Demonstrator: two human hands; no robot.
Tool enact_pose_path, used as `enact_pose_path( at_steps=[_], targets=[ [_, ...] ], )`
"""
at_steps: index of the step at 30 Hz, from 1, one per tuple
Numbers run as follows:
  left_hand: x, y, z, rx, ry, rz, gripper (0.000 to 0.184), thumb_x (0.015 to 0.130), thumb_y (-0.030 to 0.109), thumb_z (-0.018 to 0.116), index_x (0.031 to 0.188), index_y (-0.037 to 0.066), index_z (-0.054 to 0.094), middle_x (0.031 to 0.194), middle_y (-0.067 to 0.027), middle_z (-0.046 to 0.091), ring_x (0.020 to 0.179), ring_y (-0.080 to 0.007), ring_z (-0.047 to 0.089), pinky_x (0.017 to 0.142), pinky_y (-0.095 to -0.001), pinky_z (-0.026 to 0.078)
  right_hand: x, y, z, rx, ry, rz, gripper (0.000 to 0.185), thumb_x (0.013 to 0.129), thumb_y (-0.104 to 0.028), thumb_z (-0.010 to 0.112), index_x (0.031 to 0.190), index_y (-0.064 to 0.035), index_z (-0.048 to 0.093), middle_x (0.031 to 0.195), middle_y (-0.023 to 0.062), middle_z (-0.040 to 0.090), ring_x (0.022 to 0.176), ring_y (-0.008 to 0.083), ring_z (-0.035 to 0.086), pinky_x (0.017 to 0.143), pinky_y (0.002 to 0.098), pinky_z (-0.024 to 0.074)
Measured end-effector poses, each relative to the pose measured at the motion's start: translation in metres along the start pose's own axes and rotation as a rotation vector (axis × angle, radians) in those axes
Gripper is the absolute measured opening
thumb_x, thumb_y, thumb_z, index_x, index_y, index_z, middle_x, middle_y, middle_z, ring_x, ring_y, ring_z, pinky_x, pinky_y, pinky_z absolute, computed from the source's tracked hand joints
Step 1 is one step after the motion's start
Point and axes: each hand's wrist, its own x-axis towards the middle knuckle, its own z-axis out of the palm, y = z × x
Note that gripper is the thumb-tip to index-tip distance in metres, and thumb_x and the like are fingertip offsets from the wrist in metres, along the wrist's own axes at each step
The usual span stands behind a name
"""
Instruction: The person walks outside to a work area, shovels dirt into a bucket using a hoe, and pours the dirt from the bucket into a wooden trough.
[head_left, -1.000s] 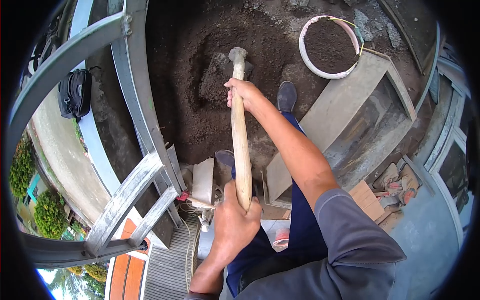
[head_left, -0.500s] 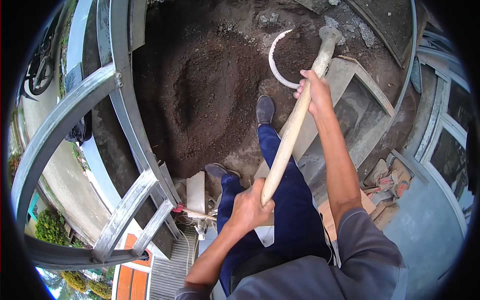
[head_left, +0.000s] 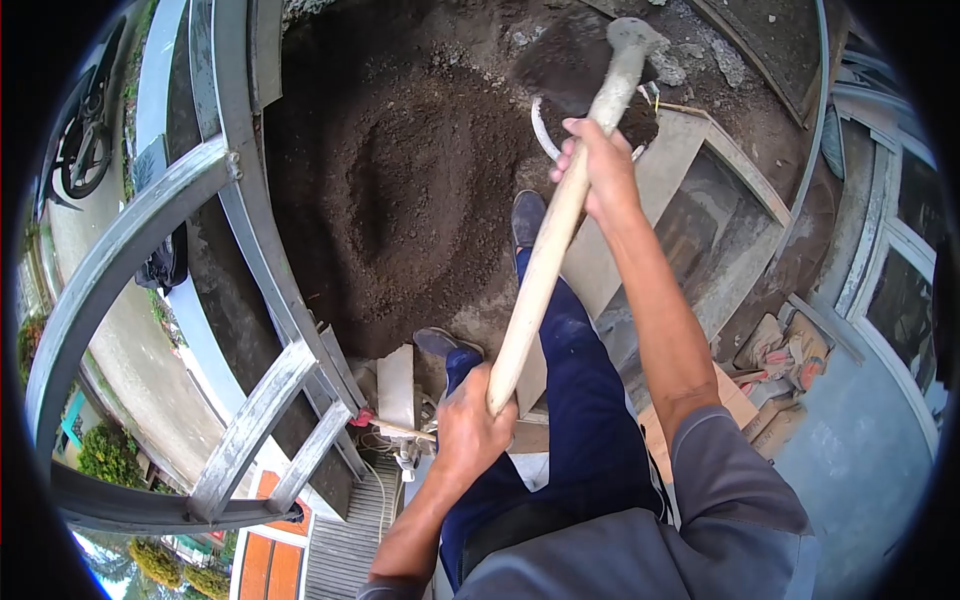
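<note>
Both of my hands are wrapped around the pale wooden handle of a hoe [head_left: 545,255]. My left hand [head_left: 474,422] grips the lower end, close to my thigh. Farther up, my right hand [head_left: 598,168] holds the shaft near the head. The dark hoe blade [head_left: 562,62] is smeared by motion and looks soil-covered. Beneath it is a round container with a white rim [head_left: 541,128], holding dark soil and partly hidden by the hoe and my right hand. Loose brown soil [head_left: 430,190] with a hollow in it lies to the left.
A curved metal railing [head_left: 130,240] stands at my left. At right is a wooden frame [head_left: 690,150] around a grey slab. Broken concrete chunks [head_left: 730,65] lie at the far right, and crumpled paper sacks [head_left: 785,355] rest lower right. My shoes [head_left: 527,218] stand at the soil's edge.
The hoe and both hands have shifted left. The blade now shows to the left of the hoe's head, above the white-rimmed container, more of which is covered.
</note>
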Motion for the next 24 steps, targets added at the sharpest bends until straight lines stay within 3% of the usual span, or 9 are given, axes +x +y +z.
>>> enact_pose_path(
  at_steps=[6, 10, 12, 14, 15, 17, 18, 20, 24],
  targets=[
    [-0.056, 0.049, -0.069, 0.135, 0.034, -0.333, 0.037, 0.082, 0.006, 0.068, 0.116, -0.003, 0.058, 0.083, -0.0308, 0.066, 0.079, -0.0496, 0.069, 0.071, -0.0531, 0.054, -0.023, 0.102, 0.069, 0.148, -0.184, 0.336, 0.025, 0.09, -0.014, 0.07, 0.102, -0.003, 0.051, 0.076, 0.0078, 0.056, 0.056, 0.0217, 0.06, 0.051, 0.041, 0.0589],
    [-0.026, 0.03, -0.088, 0.234, 0.049, -0.442, 0.028, 0.08, 0.006, 0.066, 0.106, -0.001, 0.057, 0.08, -0.0309, 0.067, 0.079, -0.0514, 0.068, 0.072, -0.0537, 0.053, 0.003, 0.163, 0.061, -0.171, -0.38, 0.427, 0.037, 0.096, -0.028, 0.069, 0.112, 0.0044, 0.062, 0.093, 0.0158, 0.068, 0.073, 0.0276, 0.071, 0.067, 0.0421, 0.0634],
    [0.001, 0.002, -0.089, 0.323, 0.024, -0.473, 0.028, 0.08, 0.009, 0.067, 0.105, 0.0, 0.058, 0.084, -0.0314, 0.069, 0.084, -0.0517, 0.069, 0.076, -0.0558, 0.054, 0.021, 0.145, 0.034, -0.441, -0.305, 0.327, 0.042, 0.098, -0.035, 0.066, 0.117, 0.0029, 0.066, 0.104, 0.0149, 0.069, 0.083, 0.023, 0.071, 0.07, 0.0373, 0.0622],
    [0.033, -0.037, -0.076, 0.404, -0.002, -0.509, 0.029, 0.08, 0.012, 0.069, 0.104, 0.0, 0.058, 0.086, -0.0313, 0.07, 0.087, -0.0517, 0.069, 0.079, -0.0568, 0.055, 0.061, 0.107, -0.009, -0.732, -0.181, 0.077, 0.037, 0.096, -0.034, 0.068, 0.11, 0.0006, 0.07, 0.089, 0.0092, 0.069, 0.077, 0.0161, 0.066, 0.068, 0.0334, 0.0583],
    [0.046, -0.051, -0.072, 0.447, -0.015, -0.526, 0.029, 0.08, 0.013, 0.069, 0.103, 0.0, 0.058, 0.087, -0.0313, 0.07, 0.088, -0.0517, 0.069, 0.081, -0.0573, 0.055, 0.107, 0.108, -0.047, -0.915, -0.085, -0.183, 0.035, 0.094, -0.034, 0.068, 0.104, -0.001, 0.073, 0.085, 0.0132, 0.072, 0.081, 0.022, 0.07, 0.075, 0.0372, 0.0575],
    [0.064, -0.062, -0.07, 0.519, -0.012, -0.471, 0.03, 0.08, 0.015, 0.07, 0.104, 0.0, 0.058, 0.088, -0.0312, 0.071, 0.09, -0.0517, 0.069, 0.083, -0.0576, 0.055, 0.137, 0.03, -0.084, -1.115, 0.133, -0.376, 0.036, 0.09, -0.034, 0.059, 0.1, -0.0043, 0.076, 0.1, 0.026, 0.073, 0.1, 0.044, 0.069, 0.094, 0.0483, 0.0537],
    [0.072, -0.063, -0.072, 0.559, -0.01, -0.447, 0.031, 0.08, 0.016, 0.071, 0.104, 0.0, 0.058, 0.089, -0.0311, 0.071, 0.091, -0.0517, 0.069, 0.084, -0.0577, 0.055, 0.167, 0.007, -0.109, -1.186, 0.183, -0.47, 0.034, 0.092, -0.033, 0.058, 0.097, -0.004, 0.075, 0.101, 0.0261, 0.073, 0.1, 0.0441, 0.069, 0.093, 0.0495, 0.0535],
    [0.081, -0.054, -0.079, 0.551, -0.03, -0.494, 0.029, 0.079, 0.014, 0.07, 0.101, 0.0, 0.059, 0.088, -0.0307, 0.071, 0.09, -0.0503, 0.07, 0.082, -0.0564, 0.055, 0.221, -0.039, -0.148, -1.349, 0.24, -0.473, 0.036, 0.093, -0.032, 0.056, 0.097, -0.0011, 0.074, 0.101, 0.0265, 0.072, 0.098, 0.0458, 0.069, 0.092, 0.0514, 0.0538],
    [0.089, -0.056, -0.082, 0.544, -0.027, -0.539, 0.028, 0.077, 0.013, 0.069, 0.098, 0.0, 0.059, 0.086, -0.0299, 0.071, 0.09, -0.0491, 0.07, 0.081, -0.0548, 0.055, 0.304, -0.081, -0.181, -1.574, 0.251, -0.22, 0.051, 0.092, -0.037, 0.058, 0.126, -0.0001, 0.065, 0.131, 0.0293, 0.065, 0.125, 0.0436, 0.061, 0.107, 0.0497, 0.0475]
  ],
)
